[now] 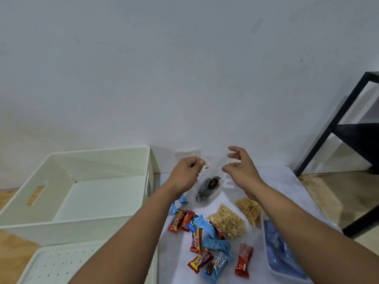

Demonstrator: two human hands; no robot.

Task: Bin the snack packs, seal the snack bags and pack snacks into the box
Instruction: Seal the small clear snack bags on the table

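Left hand (187, 173): pinches clear snack bag (207, 188) top corner.
Right hand (240, 169): fingers loosely spread at bag's 2 o'clock; grip unclear.

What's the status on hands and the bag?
Left hand pinches clear bag top corner, lifted. Right hand open beside it, not gripping. White box empty. Nothing blocking.

Three snack bags (226, 221), one box (86, 193)
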